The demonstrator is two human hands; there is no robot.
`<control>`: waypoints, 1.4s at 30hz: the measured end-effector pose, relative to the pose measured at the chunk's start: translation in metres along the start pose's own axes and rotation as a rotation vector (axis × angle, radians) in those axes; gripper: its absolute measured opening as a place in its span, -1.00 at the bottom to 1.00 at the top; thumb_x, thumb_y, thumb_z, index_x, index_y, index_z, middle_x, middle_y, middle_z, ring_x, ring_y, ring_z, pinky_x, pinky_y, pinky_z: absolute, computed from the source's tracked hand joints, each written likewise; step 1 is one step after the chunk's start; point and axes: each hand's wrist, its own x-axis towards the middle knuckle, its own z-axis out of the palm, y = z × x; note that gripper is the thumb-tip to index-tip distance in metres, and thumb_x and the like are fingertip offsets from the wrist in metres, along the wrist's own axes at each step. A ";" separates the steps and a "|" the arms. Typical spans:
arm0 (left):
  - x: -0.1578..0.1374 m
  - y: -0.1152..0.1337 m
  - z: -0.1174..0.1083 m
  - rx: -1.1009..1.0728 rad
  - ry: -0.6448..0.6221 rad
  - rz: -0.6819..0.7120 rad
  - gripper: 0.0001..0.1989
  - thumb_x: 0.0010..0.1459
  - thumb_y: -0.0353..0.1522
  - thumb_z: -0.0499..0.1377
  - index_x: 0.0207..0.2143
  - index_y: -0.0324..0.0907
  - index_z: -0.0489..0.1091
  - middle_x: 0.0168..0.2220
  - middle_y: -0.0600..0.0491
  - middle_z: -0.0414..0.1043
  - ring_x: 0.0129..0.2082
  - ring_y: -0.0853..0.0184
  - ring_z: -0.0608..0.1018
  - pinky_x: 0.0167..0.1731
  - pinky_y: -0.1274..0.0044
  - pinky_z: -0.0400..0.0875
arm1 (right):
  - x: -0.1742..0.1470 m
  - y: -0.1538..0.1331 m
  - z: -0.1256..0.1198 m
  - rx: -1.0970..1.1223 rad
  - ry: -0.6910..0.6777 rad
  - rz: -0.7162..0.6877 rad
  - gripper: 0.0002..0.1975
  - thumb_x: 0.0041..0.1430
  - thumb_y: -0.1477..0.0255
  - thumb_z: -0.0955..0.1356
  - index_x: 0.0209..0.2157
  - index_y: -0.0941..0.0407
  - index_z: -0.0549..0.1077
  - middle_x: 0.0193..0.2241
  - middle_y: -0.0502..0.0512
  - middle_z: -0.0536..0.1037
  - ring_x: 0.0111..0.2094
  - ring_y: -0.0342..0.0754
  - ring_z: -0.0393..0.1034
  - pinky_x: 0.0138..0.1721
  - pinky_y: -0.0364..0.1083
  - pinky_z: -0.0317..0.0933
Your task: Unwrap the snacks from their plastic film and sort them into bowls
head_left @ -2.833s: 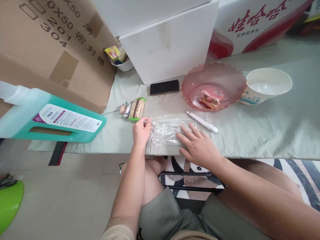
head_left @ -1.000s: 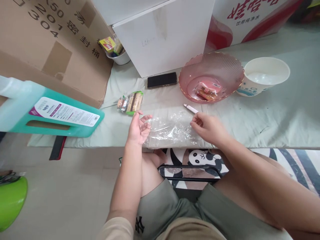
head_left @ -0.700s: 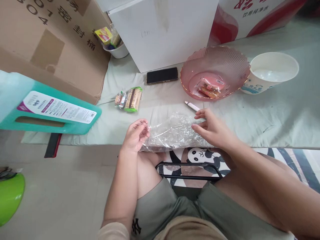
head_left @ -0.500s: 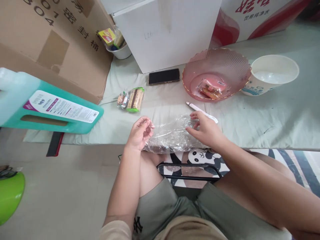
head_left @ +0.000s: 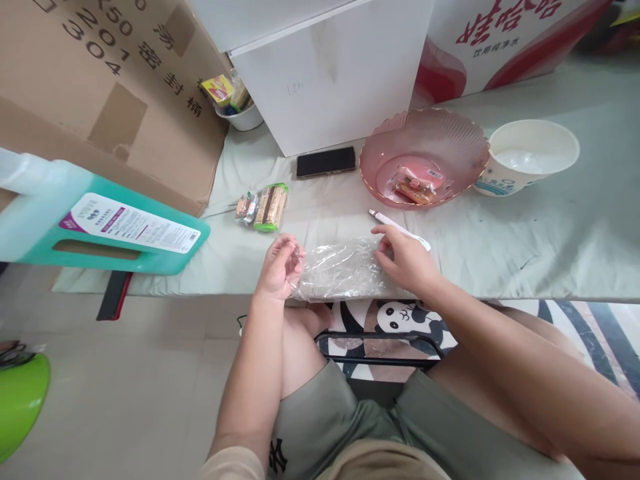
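A crinkled clear plastic bag [head_left: 340,270] lies flat along the front edge of the cloth-covered table. My left hand [head_left: 280,267] is closed in a pinch on the bag's left end. At its right end, my right hand [head_left: 407,260] rests with thumb and index finger apart, the thumb touching the plastic. Just behind my right hand lies a white utility knife [head_left: 400,227], partly covered by the fingers. Two small wrapped snacks sit beyond my left hand: a biscuit pack [head_left: 271,207] with green ends and a smaller packet [head_left: 246,208].
A pink ribbed bowl [head_left: 425,133] holds wrapped snacks, beside a white paper tub [head_left: 515,177]. A phone [head_left: 326,163] lies before a white box [head_left: 330,80]. To the left are a teal liquid jug [head_left: 175,257], a cardboard carton [head_left: 165,153] and a small white bowl [head_left: 245,121].
The bag looks flatter and more spread between my hands. My right hand's fingers have drawn slightly closer together. The view has shifted a little, while the left hand keeps its pinch.
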 end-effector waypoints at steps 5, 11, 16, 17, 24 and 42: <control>0.017 0.004 0.005 -0.088 0.036 0.106 -0.43 -0.35 -0.17 0.56 -0.42 -0.13 0.29 -0.62 0.27 0.35 -0.77 0.58 0.30 -0.84 0.76 -0.11 | 0.008 -0.002 -0.008 0.136 0.296 -0.065 -0.72 0.18 0.45 0.27 -0.05 0.05 0.39 -0.38 0.03 0.49 -0.32 0.00 0.45 -0.21 0.01 0.33; 0.028 0.005 0.003 -0.142 0.057 0.245 -0.51 -0.25 -0.19 0.54 -0.40 -0.11 0.33 -0.61 0.27 0.38 -0.69 0.55 0.38 -0.73 0.72 0.20 | 0.000 -0.007 -0.028 0.064 0.515 -0.153 -0.71 0.19 0.50 0.27 -0.04 0.01 0.34 -0.40 -0.01 0.42 -0.32 -0.01 0.47 -0.20 0.03 0.35; 0.023 -0.003 -0.005 -0.023 0.029 0.277 -0.52 -0.19 -0.14 0.51 -0.38 -0.12 0.33 -0.55 0.19 0.49 -0.57 0.46 0.53 -0.57 0.66 0.42 | -0.010 -0.005 -0.035 0.046 0.435 -0.102 -0.47 0.12 0.40 0.38 0.14 0.03 0.27 -0.17 0.15 0.50 -0.20 0.06 0.50 -0.09 0.11 0.37; 0.022 -0.004 -0.006 0.002 0.008 0.246 -0.52 -0.17 -0.13 0.51 -0.38 -0.12 0.32 -0.50 0.16 0.54 -0.52 0.42 0.58 -0.53 0.63 0.46 | -0.011 -0.005 -0.034 0.071 0.391 -0.066 -0.43 0.10 0.38 0.39 0.16 0.03 0.25 -0.17 0.14 0.52 -0.21 0.06 0.51 -0.10 0.10 0.38; 0.016 -0.003 -0.001 0.002 -0.146 0.029 -0.58 -0.05 -0.19 0.44 -0.39 -0.12 0.23 -0.03 -0.04 0.60 -0.01 0.18 0.63 -0.12 0.34 0.58 | -0.009 -0.006 -0.033 0.157 0.355 0.021 -0.74 0.15 0.39 0.34 -0.09 0.03 0.38 -0.35 0.04 0.57 -0.22 0.03 0.55 -0.14 0.05 0.40; 0.038 -0.015 -0.006 0.431 0.325 0.224 -0.75 0.02 -0.24 0.33 -0.35 -0.17 0.37 -0.53 0.15 0.44 -0.71 0.55 0.32 -0.76 0.70 0.07 | -0.008 0.010 -0.040 -0.233 0.162 0.008 -0.72 0.29 0.47 0.22 -0.06 0.05 0.49 -0.13 0.17 0.54 -0.37 -0.01 0.45 -0.42 -0.06 0.18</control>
